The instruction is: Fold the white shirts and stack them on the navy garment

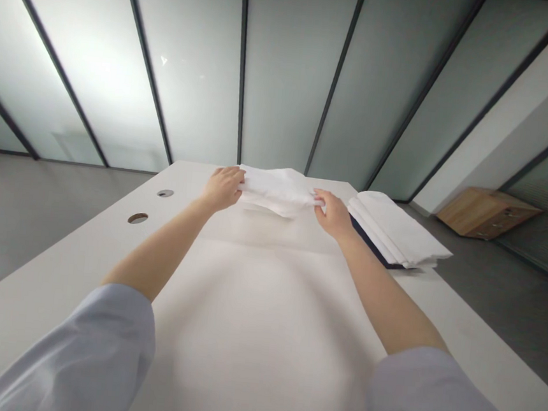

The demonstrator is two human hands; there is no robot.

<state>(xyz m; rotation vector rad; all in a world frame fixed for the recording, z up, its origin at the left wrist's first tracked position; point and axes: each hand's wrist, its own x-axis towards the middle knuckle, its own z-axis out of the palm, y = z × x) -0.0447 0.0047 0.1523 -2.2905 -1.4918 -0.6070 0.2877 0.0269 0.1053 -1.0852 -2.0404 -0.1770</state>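
A white cloth (278, 190) is bunched at the far end of a larger white sheet (255, 306) spread flat over the table. My left hand (222, 188) is closed on the cloth's left edge. My right hand (333, 214) pinches its right edge. Both arms reach straight out over the sheet, and the cloth is raised slightly off the surface between the hands.
A stack of folded white cloths (394, 229) lies on a dark item at the table's (31, 293) far right. Two round cable holes (137, 218) are in the table at left. Frosted glass wall panels stand behind. A wooden cabinet (487, 213) sits on the floor at right.
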